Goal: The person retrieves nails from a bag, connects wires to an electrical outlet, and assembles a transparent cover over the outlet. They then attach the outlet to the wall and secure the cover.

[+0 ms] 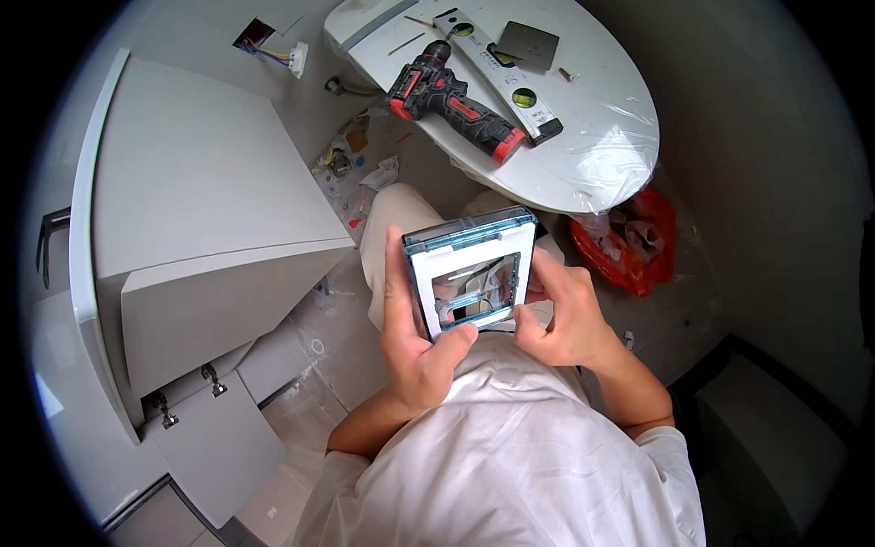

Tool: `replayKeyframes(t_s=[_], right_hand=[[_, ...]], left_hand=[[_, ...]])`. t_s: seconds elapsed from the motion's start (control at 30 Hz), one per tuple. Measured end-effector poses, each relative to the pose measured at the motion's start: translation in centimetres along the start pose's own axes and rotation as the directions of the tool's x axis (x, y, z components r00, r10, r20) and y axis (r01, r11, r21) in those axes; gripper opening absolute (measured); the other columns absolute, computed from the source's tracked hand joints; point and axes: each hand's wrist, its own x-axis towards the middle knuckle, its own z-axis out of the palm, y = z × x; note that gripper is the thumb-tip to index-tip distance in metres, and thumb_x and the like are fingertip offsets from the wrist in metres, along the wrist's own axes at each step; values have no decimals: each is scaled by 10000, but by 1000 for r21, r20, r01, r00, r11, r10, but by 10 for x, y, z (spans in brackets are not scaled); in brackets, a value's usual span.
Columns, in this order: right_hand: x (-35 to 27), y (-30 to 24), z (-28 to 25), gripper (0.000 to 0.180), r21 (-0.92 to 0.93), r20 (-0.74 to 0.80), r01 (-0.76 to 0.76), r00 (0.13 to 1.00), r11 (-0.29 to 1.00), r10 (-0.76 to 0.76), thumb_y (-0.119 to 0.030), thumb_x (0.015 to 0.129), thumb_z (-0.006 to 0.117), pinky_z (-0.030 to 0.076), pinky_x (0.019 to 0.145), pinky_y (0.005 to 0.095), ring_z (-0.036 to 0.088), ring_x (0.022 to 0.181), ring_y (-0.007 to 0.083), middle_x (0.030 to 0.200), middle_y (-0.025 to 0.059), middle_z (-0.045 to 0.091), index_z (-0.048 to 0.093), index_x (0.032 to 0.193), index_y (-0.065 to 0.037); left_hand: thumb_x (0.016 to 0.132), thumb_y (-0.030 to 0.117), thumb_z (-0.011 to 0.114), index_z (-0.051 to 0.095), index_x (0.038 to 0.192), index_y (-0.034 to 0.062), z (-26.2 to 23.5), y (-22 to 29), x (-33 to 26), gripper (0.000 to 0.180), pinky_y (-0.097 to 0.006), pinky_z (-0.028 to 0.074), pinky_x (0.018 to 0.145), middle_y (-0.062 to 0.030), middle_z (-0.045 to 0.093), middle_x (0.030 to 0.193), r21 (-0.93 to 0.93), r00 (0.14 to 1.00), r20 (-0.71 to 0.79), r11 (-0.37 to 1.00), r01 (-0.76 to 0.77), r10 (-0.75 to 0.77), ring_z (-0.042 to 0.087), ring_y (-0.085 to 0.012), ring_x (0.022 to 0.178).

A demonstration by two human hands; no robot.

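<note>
In front of my chest I hold a square socket cover (421, 301) with a white frame, a see-through bluish plastic body and an open middle. My left hand (412, 351) grips its left side, the thumb pressed on the lower edge of the frame. On the opposite side my right hand (570, 319) is closed round the edge, with its thumb near the lower right corner. Some fingers of both hands are hidden behind the cover. The cover is tilted so that its white frame faces up toward me.
Ahead, a plastic-wrapped toilet lid (611, 109) bears a cordless drill (456, 105), a spirit level (499, 77), a grey square plate (527, 46) and a screw (567, 75). Wires with a white connector (298, 60) hang from a wall opening. A cabinet (200, 173) stands left, a red bag (638, 246) right.
</note>
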Motion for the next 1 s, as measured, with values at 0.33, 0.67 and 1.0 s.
replayKeyframes(t_s=[0.33, 0.67, 1.0], right_hand=[[3, 6, -3, 531, 43, 38, -85, 996, 995, 84, -51, 723, 591, 636, 790, 410, 765, 789, 387, 862, 253, 711, 572, 1224, 125], [7, -3, -10, 490, 38, 26, -158, 987, 987, 158, -78, 654, 506, 607, 703, 323, 750, 715, 241, 839, 162, 728, 620, 1098, 96], [9, -2, 1, 721, 179, -164, -2, 986, 984, 32, -35, 696, 522, 613, 839, 384, 756, 845, 279, 1077, 205, 692, 520, 1409, 73]], left_hand=[[715, 28, 673, 88, 1684, -6, 12, 7, 1, 1133, -316, 470, 1000, -122, 501, 1407, -80, 985, -126, 991, 109, -118, 520, -180, 1148], [717, 26, 673, 80, 1687, -7, 8, 6, 2, 1138, -367, 457, 1089, -159, 481, 1480, -66, 993, -31, 991, 113, -115, 544, -236, 1240], [683, 39, 685, 120, 1686, -13, 3, 6, 1, 1152, -358, 446, 1080, -146, 487, 1483, -77, 983, -16, 980, 183, -185, 532, -225, 1244]])
